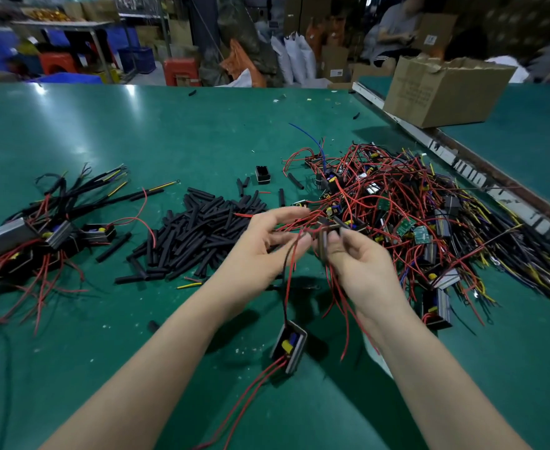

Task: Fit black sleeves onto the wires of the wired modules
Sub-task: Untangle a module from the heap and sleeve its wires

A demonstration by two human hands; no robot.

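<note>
A heap of loose black sleeves [198, 232] lies mid-table. Right of it spreads a tangle of unsleeved wired modules [413, 219] with red, yellow and dark wires. At the left sits a pile of sleeved modules [39, 235]. My left hand [267, 238] pinches red wires and a thin dark wire of one module [289, 345], which hangs below the hands above the table. My right hand [354, 254] pinches a black sleeve [324, 246] held upright right next to those wires. The fingertips of both hands almost meet.
A green table mat [137, 131] covers the bench. A cardboard box [442, 89] stands at the back right beyond a white rail [462, 160]. A small black housing [262, 174] and stray sleeves lie behind the heap. A person sits far behind the box.
</note>
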